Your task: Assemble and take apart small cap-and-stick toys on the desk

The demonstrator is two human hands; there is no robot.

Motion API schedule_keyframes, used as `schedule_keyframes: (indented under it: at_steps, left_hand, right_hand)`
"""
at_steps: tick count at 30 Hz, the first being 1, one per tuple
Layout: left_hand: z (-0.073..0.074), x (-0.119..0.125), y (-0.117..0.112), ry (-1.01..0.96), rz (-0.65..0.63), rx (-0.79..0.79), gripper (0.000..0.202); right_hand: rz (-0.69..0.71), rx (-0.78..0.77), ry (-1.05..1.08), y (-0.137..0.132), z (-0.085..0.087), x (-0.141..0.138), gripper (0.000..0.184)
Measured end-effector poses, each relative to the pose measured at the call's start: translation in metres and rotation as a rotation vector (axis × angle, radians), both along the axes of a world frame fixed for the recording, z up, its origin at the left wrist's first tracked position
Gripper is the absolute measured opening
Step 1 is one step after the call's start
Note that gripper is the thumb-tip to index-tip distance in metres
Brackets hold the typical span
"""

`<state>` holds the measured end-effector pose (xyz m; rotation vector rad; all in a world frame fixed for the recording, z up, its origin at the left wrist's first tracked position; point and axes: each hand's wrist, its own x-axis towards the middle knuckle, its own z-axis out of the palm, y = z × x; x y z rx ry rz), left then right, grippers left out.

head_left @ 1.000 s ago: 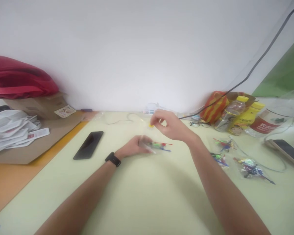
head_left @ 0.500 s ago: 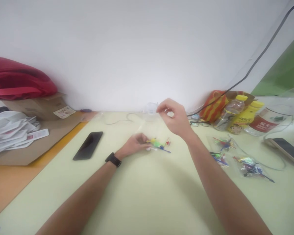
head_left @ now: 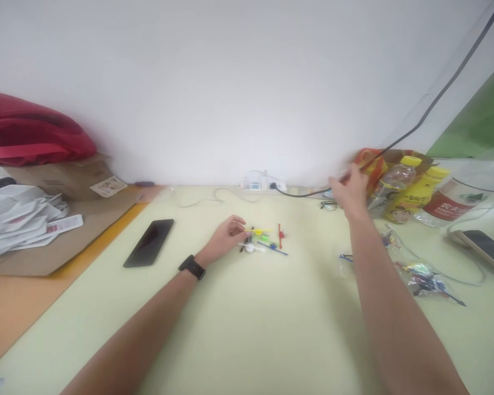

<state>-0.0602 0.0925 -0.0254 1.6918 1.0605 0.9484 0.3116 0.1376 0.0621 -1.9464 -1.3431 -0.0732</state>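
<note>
My left hand (head_left: 224, 240), a black watch on its wrist, lies on the pale green table (head_left: 247, 323). Its fingers are curled, with the tips against a small scatter of coloured plastic pieces (head_left: 263, 240): yellow, green, red and blue sticks. Whether it pinches one of them is too small to tell. My right hand (head_left: 349, 192) is stretched far to the back right, beside an orange striped bag (head_left: 364, 162) and a pair of glasses (head_left: 328, 205). Its fingers are blurred.
A black phone (head_left: 149, 242) lies left of my left hand. Small clear bags of coloured pieces (head_left: 420, 276) sit at right, with yellow-capped bottles (head_left: 399, 184) and another phone (head_left: 486, 249). Cardboard, white packets (head_left: 20, 219) and a red bag (head_left: 28, 131) fill the left. A black cable (head_left: 436, 99) hangs along the wall.
My right hand swung from above the pieces to the far back right. The coloured pieces now lie loose and spread on the table beside my left hand, which stayed put.
</note>
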Motion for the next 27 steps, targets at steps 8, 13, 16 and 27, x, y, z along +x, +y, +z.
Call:
schedule_keyframes:
  at_steps: [8, 13, 16, 27]
  left_hand:
    - [-0.003, -0.004, 0.001, 0.065, -0.012, 0.070, 0.031]
    - [0.002, -0.006, 0.002, -0.002, 0.118, 0.091, 0.022]
    - [0.004, -0.009, 0.002, -0.072, 0.186, 0.073, 0.017]
    - [0.013, -0.014, 0.004, -0.218, 0.255, 0.118, 0.027]
  right_hand:
    - [0.660, -0.115, 0.046, -0.002, -0.019, -0.070, 0.023]
    - [1.093, -0.253, -0.061, -0.020, -0.046, -0.141, 0.018]
    - [1.137, -0.283, -0.085, -0.031, -0.052, -0.163, 0.015]
    - [1.114, -0.241, 0.249, -0.037, -0.053, -0.189, 0.009]
